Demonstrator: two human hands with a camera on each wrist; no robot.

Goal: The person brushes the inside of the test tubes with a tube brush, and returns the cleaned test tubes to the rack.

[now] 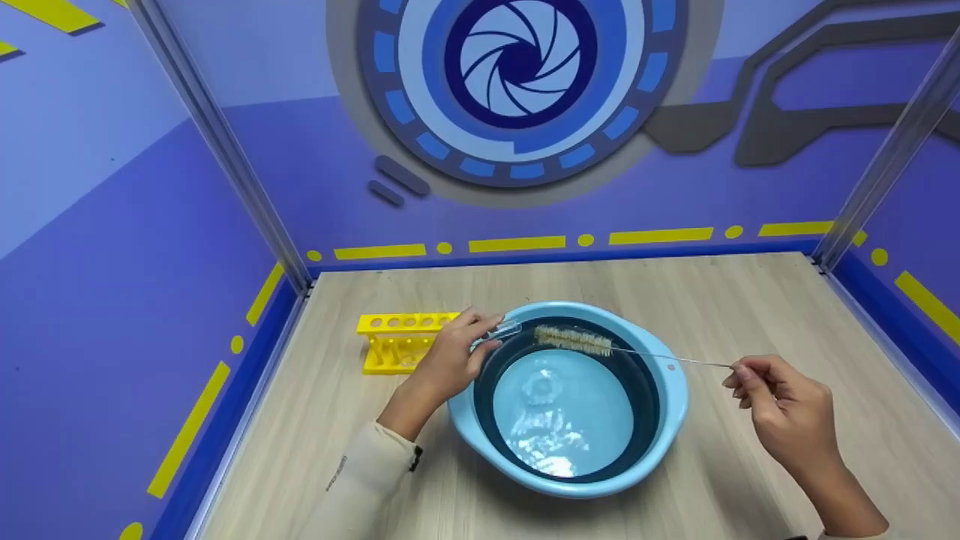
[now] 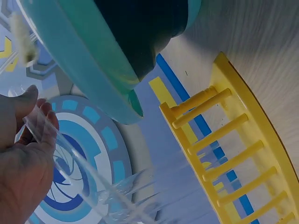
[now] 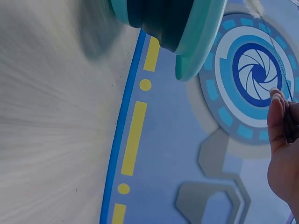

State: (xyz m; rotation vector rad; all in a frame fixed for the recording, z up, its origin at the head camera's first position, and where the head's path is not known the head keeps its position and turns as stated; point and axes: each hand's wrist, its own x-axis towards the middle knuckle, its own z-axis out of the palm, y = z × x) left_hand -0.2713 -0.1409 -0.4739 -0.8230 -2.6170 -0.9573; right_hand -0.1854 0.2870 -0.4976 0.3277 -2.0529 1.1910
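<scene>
In the head view my left hand (image 1: 454,356) holds a clear test tube (image 1: 508,328) over the left rim of a blue basin (image 1: 577,489). The tube (image 2: 77,161) slants between thumb and fingers in the left wrist view. My right hand (image 1: 791,412), off the basin's right side, pinches the thin wire handle of a test tube brush (image 1: 574,340). That wire reaches leftward across the rim, with the pale bristles above the basin, just right of the tube's end. Bristles and tube are apart. Water with bright reflections lies in the basin.
A yellow test tube rack (image 1: 409,324) stands left of the basin, partly behind my left hand. Both are on a wood-grain table (image 1: 300,450). Blue-purple printed panels (image 1: 637,210) with metal corner posts enclose the table at the back and sides.
</scene>
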